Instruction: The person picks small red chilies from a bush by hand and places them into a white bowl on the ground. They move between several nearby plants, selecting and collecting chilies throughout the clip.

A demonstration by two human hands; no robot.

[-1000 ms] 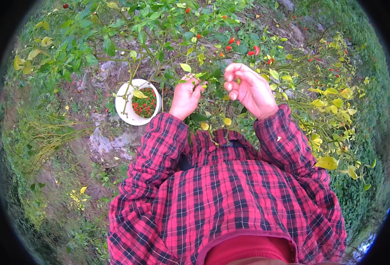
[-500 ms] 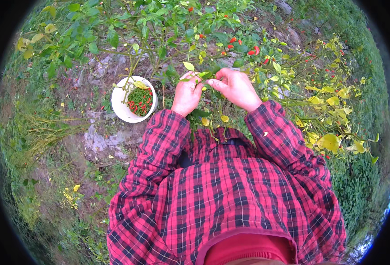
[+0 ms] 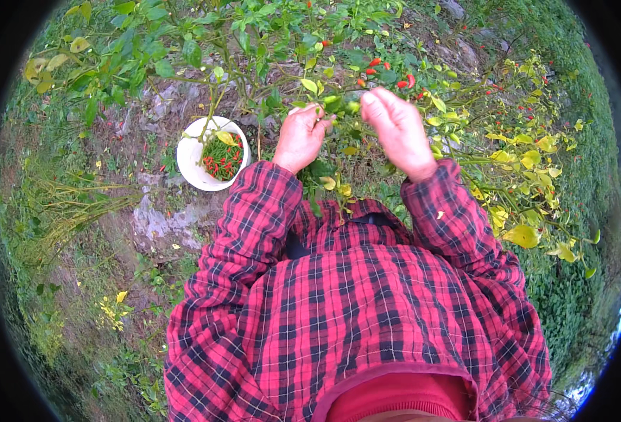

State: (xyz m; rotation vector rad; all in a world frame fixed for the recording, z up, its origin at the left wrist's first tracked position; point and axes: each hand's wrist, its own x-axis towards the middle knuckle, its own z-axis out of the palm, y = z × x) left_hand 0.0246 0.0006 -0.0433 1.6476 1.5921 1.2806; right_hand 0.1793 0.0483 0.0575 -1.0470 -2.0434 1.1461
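My left hand (image 3: 300, 138) is closed among the leaves of a chili plant (image 3: 261, 42), thumb against curled fingers. What lies inside it is hidden. To its right, my right hand (image 3: 399, 133) is raised with the thumb and fingers pressed together. A blurred green chili (image 3: 354, 107) shows by its fingertips; whether they grip it I cannot make out. Another green chili (image 3: 330, 99) hangs just above the left hand. Ripe red chilies (image 3: 402, 84) are on the plant beyond the right hand. A white bucket (image 3: 184, 152) holding red and green chilies (image 3: 222, 156) stands left of my left hand.
Branches with yellowing leaves (image 3: 528, 159) spread to the right. Thin bare stems (image 3: 78, 204) lean in from the left. Torn grey sheeting (image 3: 166, 221) lies on the soil below the bucket. A leafy twig (image 3: 215, 105) crosses over the bucket's rim.
My right hand has drawn away from the left, to the right and slightly up. The left hand stays near its place. Nearby twigs have shifted a little.
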